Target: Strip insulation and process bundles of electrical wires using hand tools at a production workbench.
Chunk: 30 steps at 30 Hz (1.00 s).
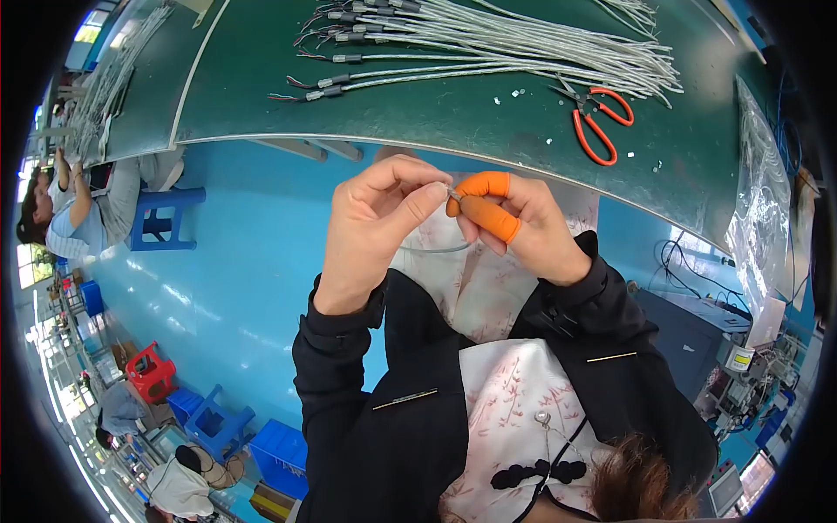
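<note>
Grip condition: closed, with the fingertips of both hands pinching the end of 1 thin grey cable (436,250). The left hand (377,218), bare, holds the tip between thumb and index finger. The right hand (527,218) meets it from the other side, thumb and index finger each fitted with an orange finger cot (493,220); the fingers hide the exact point of contact. The cable is located in front of the torso, above the lap, its free part curving below the hands. Black sleeves (336,349) cover both forearms. Beyond the hands lies the edge of a green table (244,87). On it I see red-handled scissors (588,106), handles spread, with small white scraps (516,92) nearby. Farther back rests a bundle (532,52) of pale cables, dark collars and loose thin wires at their left ends. Clear plastic (755,209) hangs over the right end of the table. To the far left, a co-worker (83,213) is positioned beside a blue stool (161,218); a red stool (152,373) stands on the blue floor (240,296).
</note>
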Tool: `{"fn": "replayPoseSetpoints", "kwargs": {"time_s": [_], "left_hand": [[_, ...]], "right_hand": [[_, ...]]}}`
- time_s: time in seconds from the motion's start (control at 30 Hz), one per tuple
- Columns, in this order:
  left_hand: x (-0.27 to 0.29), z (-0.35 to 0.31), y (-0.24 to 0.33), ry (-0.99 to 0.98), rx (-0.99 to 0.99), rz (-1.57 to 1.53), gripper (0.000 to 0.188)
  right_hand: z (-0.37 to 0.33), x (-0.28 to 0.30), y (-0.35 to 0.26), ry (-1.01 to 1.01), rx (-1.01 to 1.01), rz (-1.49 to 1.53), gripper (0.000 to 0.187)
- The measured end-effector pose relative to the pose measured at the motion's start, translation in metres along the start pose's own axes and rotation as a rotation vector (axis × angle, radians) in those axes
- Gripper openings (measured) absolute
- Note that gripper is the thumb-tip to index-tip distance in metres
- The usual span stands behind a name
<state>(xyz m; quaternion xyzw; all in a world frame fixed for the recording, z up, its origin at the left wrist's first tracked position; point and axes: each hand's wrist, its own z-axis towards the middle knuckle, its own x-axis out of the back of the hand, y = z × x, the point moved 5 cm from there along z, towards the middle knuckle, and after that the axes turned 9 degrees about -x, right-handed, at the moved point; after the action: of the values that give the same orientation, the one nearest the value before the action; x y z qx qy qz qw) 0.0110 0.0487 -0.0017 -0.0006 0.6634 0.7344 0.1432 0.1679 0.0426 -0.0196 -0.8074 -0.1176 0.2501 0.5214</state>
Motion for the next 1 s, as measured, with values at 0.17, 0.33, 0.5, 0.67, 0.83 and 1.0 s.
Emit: {"fn": "replayPoseSetpoints", "kwargs": {"time_s": [0.17,0.33,0.5,0.67,0.83,1.0], "left_hand": [[-0.004,0.003,-0.001,-0.033,0.109,-0.152,0.011],[0.002,-0.007,-0.011,-0.081,0.129,-0.154,0.010],[0.010,-0.015,-0.016,-0.177,0.242,-0.057,0.009],[0.017,-0.019,-0.026,-0.169,0.282,-0.065,0.012],[0.023,-0.018,-0.028,-0.068,0.194,-0.084,0.014],[0.018,-0.015,-0.004,-0.032,-0.149,0.097,0.018]], "right_hand": [[0.001,0.002,-0.003,-0.126,-0.094,0.180,0.015],[0.007,-0.004,0.014,-0.135,-0.063,0.223,0.011],[0.002,-0.004,-0.002,0.082,0.468,-0.687,0.013],[0.004,-0.014,0.001,0.183,0.777,-0.800,0.023],[0.000,-0.017,0.000,0.239,0.823,-0.813,0.018],[0.001,-0.009,-0.005,0.195,0.633,-0.729,0.015]]}}
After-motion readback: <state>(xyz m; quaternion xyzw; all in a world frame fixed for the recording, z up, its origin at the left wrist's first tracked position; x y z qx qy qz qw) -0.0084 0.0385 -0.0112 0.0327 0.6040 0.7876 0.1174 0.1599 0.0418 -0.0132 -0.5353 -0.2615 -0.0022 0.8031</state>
